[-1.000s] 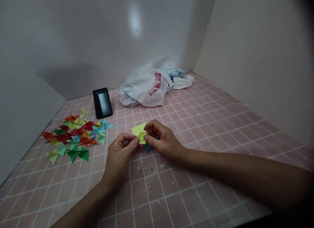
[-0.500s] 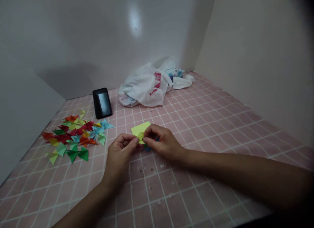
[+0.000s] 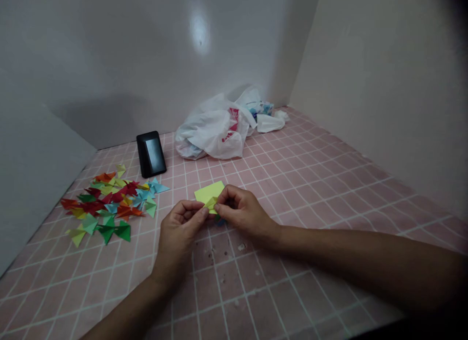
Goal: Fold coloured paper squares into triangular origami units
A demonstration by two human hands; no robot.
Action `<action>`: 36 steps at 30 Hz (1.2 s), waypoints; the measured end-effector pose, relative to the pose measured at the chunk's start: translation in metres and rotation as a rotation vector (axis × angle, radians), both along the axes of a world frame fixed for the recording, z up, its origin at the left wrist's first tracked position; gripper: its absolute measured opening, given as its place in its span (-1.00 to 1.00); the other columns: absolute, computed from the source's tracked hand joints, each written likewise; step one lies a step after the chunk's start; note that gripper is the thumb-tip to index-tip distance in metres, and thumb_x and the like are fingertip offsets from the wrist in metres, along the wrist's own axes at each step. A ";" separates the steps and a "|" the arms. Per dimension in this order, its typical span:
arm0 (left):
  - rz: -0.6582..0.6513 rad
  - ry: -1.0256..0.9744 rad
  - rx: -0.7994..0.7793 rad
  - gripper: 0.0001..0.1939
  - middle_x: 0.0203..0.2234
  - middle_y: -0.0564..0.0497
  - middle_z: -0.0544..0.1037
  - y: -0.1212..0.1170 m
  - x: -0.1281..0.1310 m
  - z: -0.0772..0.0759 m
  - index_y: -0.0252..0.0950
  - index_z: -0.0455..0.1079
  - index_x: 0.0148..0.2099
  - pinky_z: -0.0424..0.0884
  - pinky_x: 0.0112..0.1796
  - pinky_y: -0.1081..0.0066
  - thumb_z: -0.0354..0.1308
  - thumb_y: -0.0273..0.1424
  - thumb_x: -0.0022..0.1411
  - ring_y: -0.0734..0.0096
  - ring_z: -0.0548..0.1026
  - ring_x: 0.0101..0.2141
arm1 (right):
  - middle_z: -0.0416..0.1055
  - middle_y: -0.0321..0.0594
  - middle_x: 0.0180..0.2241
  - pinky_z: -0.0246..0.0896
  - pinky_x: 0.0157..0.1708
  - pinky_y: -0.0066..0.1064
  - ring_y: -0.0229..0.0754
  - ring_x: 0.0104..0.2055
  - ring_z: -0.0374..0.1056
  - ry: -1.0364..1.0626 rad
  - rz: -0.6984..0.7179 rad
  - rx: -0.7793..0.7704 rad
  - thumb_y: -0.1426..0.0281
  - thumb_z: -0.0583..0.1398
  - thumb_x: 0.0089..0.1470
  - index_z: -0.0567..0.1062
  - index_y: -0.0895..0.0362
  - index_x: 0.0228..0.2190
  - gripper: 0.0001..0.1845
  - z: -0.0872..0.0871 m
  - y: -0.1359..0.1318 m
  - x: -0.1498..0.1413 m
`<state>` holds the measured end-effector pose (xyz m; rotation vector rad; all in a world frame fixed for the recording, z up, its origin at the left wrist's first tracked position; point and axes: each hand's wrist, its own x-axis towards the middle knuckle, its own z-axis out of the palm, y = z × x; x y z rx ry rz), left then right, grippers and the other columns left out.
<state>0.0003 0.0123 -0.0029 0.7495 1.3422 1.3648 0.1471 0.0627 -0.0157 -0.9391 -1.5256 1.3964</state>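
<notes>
Yellow origami paper (image 3: 208, 194) pinched between left fingers (image 3: 190, 211) and right fingers (image 3: 227, 203), sheet projecting beyond fingertips.

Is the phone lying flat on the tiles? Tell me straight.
No, the phone stands tilted up on its edge, with its screen facing the camera.

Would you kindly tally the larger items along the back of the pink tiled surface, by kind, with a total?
Black rectangular phone: 1
White plastic bag with red print: 1
Blue-patterned packet: 1
Crumpled white bundle: 1
Total: 4
</notes>
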 end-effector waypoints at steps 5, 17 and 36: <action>0.016 0.042 -0.011 -0.69 -0.47 0.05 0.63 -0.002 0.001 0.002 -0.32 0.45 -0.30 0.49 -0.33 0.48 0.45 -0.35 -0.09 0.46 0.58 -0.45 | 0.30 -0.36 -0.52 0.10 -0.44 -0.43 -0.30 -0.45 0.19 0.010 0.006 -0.040 0.43 0.22 -0.03 0.34 0.13 -0.55 -0.86 0.000 -0.002 -0.001; 0.008 0.148 -0.058 -0.73 -0.55 0.08 0.60 0.000 -0.002 0.008 -0.31 0.44 -0.34 0.46 -0.40 0.52 0.42 -0.33 -0.06 0.47 0.57 -0.50 | 0.27 -0.35 -0.43 0.16 -0.38 -0.42 -0.28 -0.38 0.21 0.128 0.070 -0.001 0.35 0.19 0.07 0.37 0.11 -0.36 -0.90 0.003 0.007 0.004; -0.066 0.409 0.148 -0.82 -0.46 0.06 0.56 0.001 -0.006 0.006 -0.29 0.47 -0.29 0.43 -0.38 0.50 0.35 -0.34 0.07 0.46 0.51 -0.42 | 0.34 -0.31 -0.48 0.13 -0.41 -0.43 -0.28 -0.41 0.23 -0.063 0.197 0.006 0.36 0.25 -0.03 0.43 0.16 -0.51 -0.87 0.004 0.013 0.006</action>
